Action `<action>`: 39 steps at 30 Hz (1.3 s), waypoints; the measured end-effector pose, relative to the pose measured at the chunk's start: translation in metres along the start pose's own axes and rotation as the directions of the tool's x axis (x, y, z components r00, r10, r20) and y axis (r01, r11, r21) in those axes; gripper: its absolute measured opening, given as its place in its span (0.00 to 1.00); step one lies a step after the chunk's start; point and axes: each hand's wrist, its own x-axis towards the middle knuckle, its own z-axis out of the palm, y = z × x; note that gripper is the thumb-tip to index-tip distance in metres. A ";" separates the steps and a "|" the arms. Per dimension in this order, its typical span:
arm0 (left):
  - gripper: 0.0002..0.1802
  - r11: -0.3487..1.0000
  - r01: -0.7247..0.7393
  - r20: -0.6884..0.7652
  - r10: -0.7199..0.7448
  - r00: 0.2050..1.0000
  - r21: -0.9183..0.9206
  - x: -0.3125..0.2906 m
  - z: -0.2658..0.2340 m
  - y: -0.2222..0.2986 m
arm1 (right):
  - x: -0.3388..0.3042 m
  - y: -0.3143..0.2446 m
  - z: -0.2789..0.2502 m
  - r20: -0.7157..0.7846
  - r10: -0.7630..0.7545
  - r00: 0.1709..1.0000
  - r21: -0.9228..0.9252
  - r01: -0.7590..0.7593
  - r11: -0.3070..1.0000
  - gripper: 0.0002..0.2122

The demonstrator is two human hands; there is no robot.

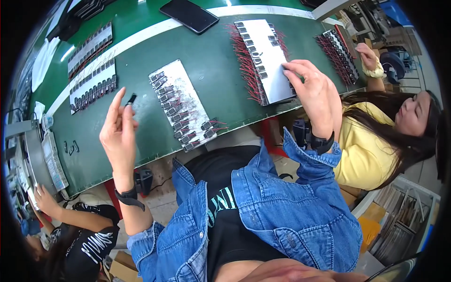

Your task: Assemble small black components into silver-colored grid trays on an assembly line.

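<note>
My left hand [120,134] is raised over the bench's near side, left of the middle white board [187,83]. A small black part [132,99] shows at its thumb tip and appears to be held there. My right hand [314,89] is above the right-hand white board [277,87], thumb and forefinger brought together at its right edge. What they pinch, if anything, is too small to make out. Small black rectangular parts with red wires line this board's left edge, and a few sit at its upper right. More such parts [176,110] lie on the middle board.
Two more filled boards [94,84] lie on the green bench [141,51] at the left. A black phone [189,15] rests at the back. Several loose black pieces [71,148] are at far left. Co-workers sit either side; one's hand [368,55] is near another wired board [338,56].
</note>
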 end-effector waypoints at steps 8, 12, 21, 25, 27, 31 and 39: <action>0.17 0.877 0.194 0.215 -0.107 0.971 -0.440 -0.021 0.001 0.002 | 0.006 -0.004 -0.006 0.100 0.110 0.989 -0.020 -0.108 0.994 0.10; 0.18 0.917 0.071 0.196 0.008 0.981 -0.393 -0.033 0.011 0.014 | 0.004 0.004 0.005 -0.121 0.018 0.992 0.165 0.002 0.986 0.08; 0.19 0.864 0.150 0.338 0.025 0.941 -0.480 -0.048 0.034 0.027 | -0.016 -0.117 0.074 0.152 -0.314 0.937 0.748 0.099 0.657 0.06; 0.19 0.845 0.153 0.371 0.058 0.927 -0.513 -0.050 0.033 0.025 | -0.013 -0.120 0.091 0.215 -0.377 0.901 0.777 0.076 0.625 0.06; 0.19 0.833 0.167 0.388 0.061 0.920 -0.527 -0.051 0.033 0.024 | -0.012 -0.117 0.093 0.222 -0.414 0.883 0.791 0.085 0.606 0.06; 0.20 0.859 0.107 0.382 0.108 0.918 -0.500 -0.053 0.034 0.019 | -0.018 -0.113 0.102 0.250 -0.411 0.877 0.829 0.026 0.559 0.05; 0.25 0.858 0.140 0.405 0.085 0.910 -0.494 -0.056 0.037 0.020 | -0.013 -0.103 0.103 0.566 -0.404 0.719 0.817 -0.426 0.388 0.06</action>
